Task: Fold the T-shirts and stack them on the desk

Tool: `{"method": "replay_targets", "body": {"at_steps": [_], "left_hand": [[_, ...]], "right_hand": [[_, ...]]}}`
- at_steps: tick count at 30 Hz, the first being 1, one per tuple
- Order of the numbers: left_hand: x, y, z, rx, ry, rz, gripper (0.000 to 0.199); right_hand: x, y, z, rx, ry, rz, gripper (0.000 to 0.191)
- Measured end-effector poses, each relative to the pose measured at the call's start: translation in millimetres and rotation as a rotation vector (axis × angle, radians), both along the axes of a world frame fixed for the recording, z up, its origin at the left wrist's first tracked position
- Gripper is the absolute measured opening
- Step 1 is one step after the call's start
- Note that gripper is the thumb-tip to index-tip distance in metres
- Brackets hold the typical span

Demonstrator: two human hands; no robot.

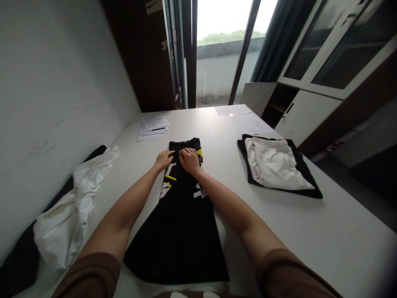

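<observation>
White cloth (crumpled) beside the left forearm [124, 207], black garment [182, 236] under both hands.

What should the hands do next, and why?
I think the left hand and right hand could gently smooth the black garment toward the person. Both hands are close together at its narrow, patterned far end, and no hand is on the wide near end, so that might help it lie flat.

White table [328, 219]; clothes [273, 161] and papers [153, 124] on top
</observation>
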State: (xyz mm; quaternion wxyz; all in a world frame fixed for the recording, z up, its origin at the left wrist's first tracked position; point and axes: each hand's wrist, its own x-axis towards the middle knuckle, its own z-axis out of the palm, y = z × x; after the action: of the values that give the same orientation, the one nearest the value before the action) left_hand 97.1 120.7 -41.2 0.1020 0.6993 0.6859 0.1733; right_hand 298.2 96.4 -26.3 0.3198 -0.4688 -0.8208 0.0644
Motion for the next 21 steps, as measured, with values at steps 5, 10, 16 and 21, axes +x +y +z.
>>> {"method": "replay_targets", "body": {"at_steps": [5,10,16,21], "left_hand": [[18.7,27.6,-11.5,-0.001,0.035,0.014,0.039],[27.9,58.6,-9.6,0.013,0.003,0.115,0.058],[23.0,97.4,-3.1,-0.019,-0.049,0.083,0.065],[8.6,101.6,-11.1,0.001,-0.015,0.087,0.035]], "right_hand": [[2.8,2.8,-8.6,-0.084,-0.204,0.19,0.026],[1.8,5.5,-16.1,-0.036,-0.203,0.166,0.025],[4.0,11.2,-22.0,-0.042,-0.212,0.139,0.032],[20.2,33.3,-29.2,-0.157,-0.193,-0.134,0.043]]}}
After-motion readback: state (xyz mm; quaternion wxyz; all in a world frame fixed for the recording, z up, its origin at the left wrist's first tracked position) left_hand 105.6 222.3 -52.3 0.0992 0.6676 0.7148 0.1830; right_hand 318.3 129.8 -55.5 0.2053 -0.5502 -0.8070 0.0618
